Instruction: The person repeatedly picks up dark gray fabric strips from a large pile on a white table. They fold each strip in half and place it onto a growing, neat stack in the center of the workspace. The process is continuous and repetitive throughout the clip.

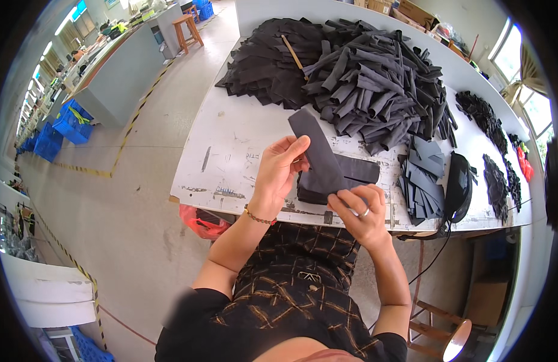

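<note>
Both of my hands grip a long, dark grey fabric strip (318, 151), held on a slant above the near edge of the white table (215, 149). My left hand (285, 158) pinches its left side between thumb and fingers. At the strip's lower right end are the fingers of my right hand (360, 212), which wears a ring. Under the strip lies a small stack of dark pieces (360, 168) on the tabletop, partly hidden by the strip and my hands.
A large heap of curled dark strips (374, 81) and a pile of flat dark pieces (270, 59) with a wooden stick (294, 56) fill the back. To the right are grey pieces (423, 176) and a black pouch (459, 188). A wooden stool (441, 335) stands below.
</note>
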Tool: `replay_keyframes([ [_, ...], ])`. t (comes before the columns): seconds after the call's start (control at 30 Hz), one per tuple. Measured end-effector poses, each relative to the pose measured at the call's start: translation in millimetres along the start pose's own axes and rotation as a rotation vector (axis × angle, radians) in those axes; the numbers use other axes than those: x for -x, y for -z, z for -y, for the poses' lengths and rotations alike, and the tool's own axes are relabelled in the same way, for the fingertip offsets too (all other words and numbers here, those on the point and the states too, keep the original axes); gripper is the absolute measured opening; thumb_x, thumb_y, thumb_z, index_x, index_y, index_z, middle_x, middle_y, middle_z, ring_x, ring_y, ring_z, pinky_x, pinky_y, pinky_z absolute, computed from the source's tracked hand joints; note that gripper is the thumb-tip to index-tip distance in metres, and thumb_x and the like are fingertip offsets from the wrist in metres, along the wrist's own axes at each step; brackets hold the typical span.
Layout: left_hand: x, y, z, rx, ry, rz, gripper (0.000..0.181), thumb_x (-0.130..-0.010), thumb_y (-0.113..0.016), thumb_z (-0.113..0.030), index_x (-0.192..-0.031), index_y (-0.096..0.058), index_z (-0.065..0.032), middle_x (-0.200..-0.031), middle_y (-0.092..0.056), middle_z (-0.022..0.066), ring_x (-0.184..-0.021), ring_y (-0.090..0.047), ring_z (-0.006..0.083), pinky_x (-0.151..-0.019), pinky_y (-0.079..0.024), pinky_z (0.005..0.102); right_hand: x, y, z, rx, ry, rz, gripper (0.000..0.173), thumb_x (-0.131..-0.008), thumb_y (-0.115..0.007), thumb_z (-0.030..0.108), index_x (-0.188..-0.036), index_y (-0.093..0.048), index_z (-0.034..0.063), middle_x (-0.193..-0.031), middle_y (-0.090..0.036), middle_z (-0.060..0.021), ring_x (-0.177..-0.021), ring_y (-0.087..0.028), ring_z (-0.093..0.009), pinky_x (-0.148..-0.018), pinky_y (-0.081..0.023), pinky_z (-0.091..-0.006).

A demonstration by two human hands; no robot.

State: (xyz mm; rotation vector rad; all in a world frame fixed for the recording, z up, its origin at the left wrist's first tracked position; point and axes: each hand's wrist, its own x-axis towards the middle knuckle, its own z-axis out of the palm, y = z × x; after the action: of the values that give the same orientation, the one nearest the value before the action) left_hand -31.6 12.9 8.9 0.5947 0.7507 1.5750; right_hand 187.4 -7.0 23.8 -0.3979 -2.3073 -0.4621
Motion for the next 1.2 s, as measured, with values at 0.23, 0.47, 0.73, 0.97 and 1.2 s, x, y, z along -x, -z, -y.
replay_keyframes([
  [0.23,18,-22,17,-0.193,0.053,0.304,0.018,-0.091,-0.07,-0.015,-0.088,-0.071,0.0023,-0.078,-0.067,0.004,-0.067,-0.059,0.0101,-0.063,-0.047,0.0222,1,26,4,-0.756,-0.983,-0.157,0.047,-0.095,-0.062,0.036,-0.124,-0.06,-0.0016,-0.104,-0.059,-0.0081,-0.087,-0.057,-0.016,-0.079,-0.047,-0.0304],
  [0.47,23,-31,43,-0.308,0.081,0.424,0.02,-0.094,-0.068,-0.018,-0.091,-0.069,0.0011,-0.079,-0.065,0.0009,-0.068,-0.057,0.0074,-0.064,-0.048,0.0228,16,6,9,-1.272,-1.276,-0.373,0.028,-0.102,-0.056,0.023,-0.114,-0.065,-0.0011,-0.092,-0.067,-0.0011,-0.084,-0.058,-0.006,-0.075,-0.047,-0.0214],
  [0.73,22,-27,34,-0.213,0.162,0.355,0.021,-0.092,-0.07,-0.021,-0.094,-0.071,-0.0008,-0.082,-0.065,-0.0008,-0.067,-0.055,0.0058,-0.062,-0.047,0.0209,18,-7,18,-1.125,-1.324,-0.322,0.024,-0.102,-0.056,0.02,-0.11,-0.065,-0.0009,-0.091,-0.063,0.0033,-0.081,-0.052,-0.003,-0.072,-0.042,-0.0176],
  [0.97,22,-44,31,-0.149,0.132,0.317,0.025,-0.094,-0.068,-0.025,-0.1,-0.069,-0.0002,-0.081,-0.065,-0.0006,-0.07,-0.057,0.005,-0.063,-0.048,0.02,21,-23,16,-0.997,-1.288,-0.593,0.022,-0.102,-0.055,0.016,-0.113,-0.062,-0.0017,-0.093,-0.062,0.0026,-0.082,-0.05,-0.003,-0.072,-0.04,-0.0176],
  [1.2,32,-26,38,-0.546,0.11,0.385,0.021,-0.094,-0.067,-0.015,-0.082,-0.064,0.0017,-0.07,-0.062,0.0013,-0.063,-0.058,0.0078,-0.058,-0.047,0.0228,13,-23,20,-0.925,-1.349,-0.506,0.023,-0.103,-0.054,0.019,-0.111,-0.062,-0.0006,-0.092,-0.062,0.0008,-0.08,-0.051,-0.004,-0.071,-0.042,-0.0189],
])
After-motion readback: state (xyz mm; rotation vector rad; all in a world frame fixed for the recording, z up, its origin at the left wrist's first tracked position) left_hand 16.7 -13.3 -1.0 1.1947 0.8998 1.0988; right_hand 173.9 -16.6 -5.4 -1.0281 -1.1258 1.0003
